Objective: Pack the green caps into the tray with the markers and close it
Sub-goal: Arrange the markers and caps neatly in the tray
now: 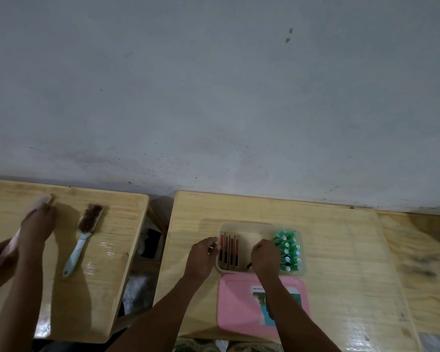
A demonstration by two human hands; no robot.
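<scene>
A translucent beige tray [247, 226] sits on the right wooden table. Several red and black markers [229, 250] lie side by side in its left part. Green caps [288, 250] stand packed in rows along its right side. My left hand [203, 254] curls on the tray's left rim. Over the tray's middle, my right hand [264, 256] is closed on a dark marker [249, 265] whose end pokes out below my fist. The pink lid [239, 304], with a sticker on it, lies flat just in front of the tray, partly under my right forearm.
On a separate table to the left, another person's hands [37, 224] hold a pale pink object. Beside them lies a brush [83, 240] with brown bristles and a light blue handle. A gap [150, 245] with dark items separates the tables. A grey wall stands right behind.
</scene>
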